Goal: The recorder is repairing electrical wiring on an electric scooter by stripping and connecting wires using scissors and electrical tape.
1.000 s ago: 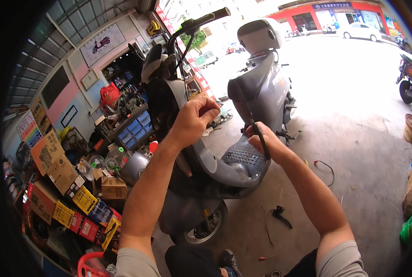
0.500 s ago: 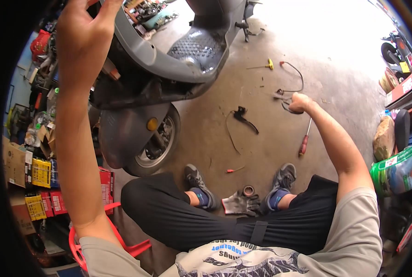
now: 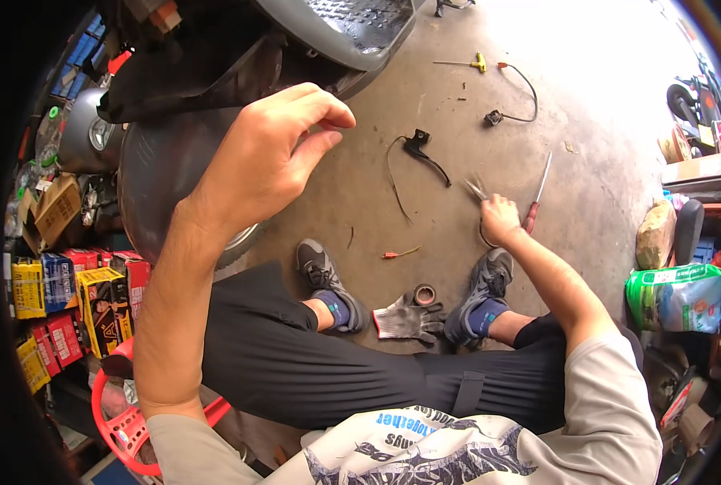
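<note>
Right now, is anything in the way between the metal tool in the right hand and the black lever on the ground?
Nothing that I can see. Between the metal tool in the right hand and the black lever there's just floor. The red-handled screwdriver lies on the hand's other side.

Beige short sleeves (image 3: pixel 611 388), black trousers (image 3: pixel 336 392), grey shoes (image 3: pixel 490 276).

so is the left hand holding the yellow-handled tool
No, the yellow-handled tool lies on the floor, apart from the left hand.
</note>
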Motion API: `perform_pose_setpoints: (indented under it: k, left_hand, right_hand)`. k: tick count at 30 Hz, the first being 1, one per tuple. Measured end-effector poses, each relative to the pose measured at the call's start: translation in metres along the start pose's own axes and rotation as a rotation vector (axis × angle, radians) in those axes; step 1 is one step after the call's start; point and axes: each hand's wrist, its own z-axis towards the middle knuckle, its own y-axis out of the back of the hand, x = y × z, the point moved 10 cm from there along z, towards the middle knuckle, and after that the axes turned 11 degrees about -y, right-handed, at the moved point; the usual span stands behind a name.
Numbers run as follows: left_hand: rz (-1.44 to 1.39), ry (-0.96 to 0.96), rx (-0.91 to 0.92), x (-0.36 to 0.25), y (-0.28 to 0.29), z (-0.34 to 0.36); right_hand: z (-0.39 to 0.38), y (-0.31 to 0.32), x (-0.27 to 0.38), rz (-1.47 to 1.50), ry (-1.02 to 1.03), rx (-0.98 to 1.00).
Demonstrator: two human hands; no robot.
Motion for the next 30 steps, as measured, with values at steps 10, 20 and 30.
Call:
perform_pose_setpoints:
  k: [10, 20, 30]
  left_hand:
    - [0.024, -0.05, 0.017, 0.006, 0.009, -0.001]
    - [0.136, -0.086, 0.003, -0.013, -0.021, -0.001]
    - [-0.261, 0.121, -0.249, -0.023, 0.007, 0.036]
  right_hand:
    - [-0.029, -0.033, 0.173, -0.001, 0.426, -0.085]
    - [-0.036, 0.177, 0.178, 0.305, 0.651, 0.14]
    - [-0.102, 0.474, 0.1, 0.657, 0.803, -0.248]
